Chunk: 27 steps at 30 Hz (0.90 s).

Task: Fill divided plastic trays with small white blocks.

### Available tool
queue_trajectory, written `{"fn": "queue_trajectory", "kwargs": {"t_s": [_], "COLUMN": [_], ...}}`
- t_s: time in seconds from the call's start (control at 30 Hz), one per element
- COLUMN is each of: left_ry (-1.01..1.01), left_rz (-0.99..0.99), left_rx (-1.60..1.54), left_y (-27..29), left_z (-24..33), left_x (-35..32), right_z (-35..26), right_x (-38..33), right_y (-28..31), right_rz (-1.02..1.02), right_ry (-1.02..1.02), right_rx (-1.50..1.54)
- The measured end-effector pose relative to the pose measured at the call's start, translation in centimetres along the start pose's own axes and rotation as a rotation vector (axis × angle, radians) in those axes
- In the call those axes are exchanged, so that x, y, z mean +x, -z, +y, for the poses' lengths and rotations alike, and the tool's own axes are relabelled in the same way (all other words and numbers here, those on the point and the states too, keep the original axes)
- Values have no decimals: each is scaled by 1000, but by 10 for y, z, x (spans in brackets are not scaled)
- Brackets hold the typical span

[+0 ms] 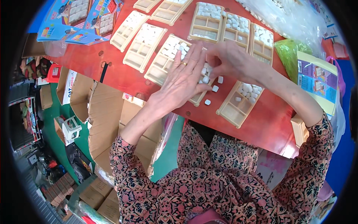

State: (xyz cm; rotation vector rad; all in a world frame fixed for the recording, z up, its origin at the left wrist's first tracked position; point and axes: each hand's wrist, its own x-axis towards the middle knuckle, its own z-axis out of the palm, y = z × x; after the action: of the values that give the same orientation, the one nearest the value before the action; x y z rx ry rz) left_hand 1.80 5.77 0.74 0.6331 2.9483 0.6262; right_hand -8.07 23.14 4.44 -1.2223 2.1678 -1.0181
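Reaching over cream trays point(158, 69)

Nearest, a part-filled tray point(233, 110) sits on the red table point(268, 130), three loose white pieces point(215, 89) beside it. Just beyond, the left hand point(179, 80) stretches flat, thumb apart, over the cream trays; the right hand point(233, 61) curls inward, whether gripping anything I cannot tell. Farther off lie more trays point(205, 33).

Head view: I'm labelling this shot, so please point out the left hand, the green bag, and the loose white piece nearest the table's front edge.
Left hand point(182, 77): head view, back of the hand.
Green bag point(286, 58): head view, crumpled middle.
Loose white piece point(207, 102): head view, upper face.
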Motion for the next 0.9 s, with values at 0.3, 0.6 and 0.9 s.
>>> {"fn": "queue_trajectory", "kwargs": {"t_s": [0.3, 0.6, 0.9], "left_ry": [-25, -23, 36], "left_rz": [64, 82, 44], "left_rx": [20, 13, 35], "left_y": [-1, -5, 10], "left_z": [-1, -1, 4], "left_x": [-1, -4, -11], "right_z": [-2, 23, 6], "right_x": [3, -8, -16], "right_y": [6, -5, -5], "right_rz": [-44, 76, 111], "right_ry": [-121, -96, -51], "right_rx": [20, 10, -203]}}
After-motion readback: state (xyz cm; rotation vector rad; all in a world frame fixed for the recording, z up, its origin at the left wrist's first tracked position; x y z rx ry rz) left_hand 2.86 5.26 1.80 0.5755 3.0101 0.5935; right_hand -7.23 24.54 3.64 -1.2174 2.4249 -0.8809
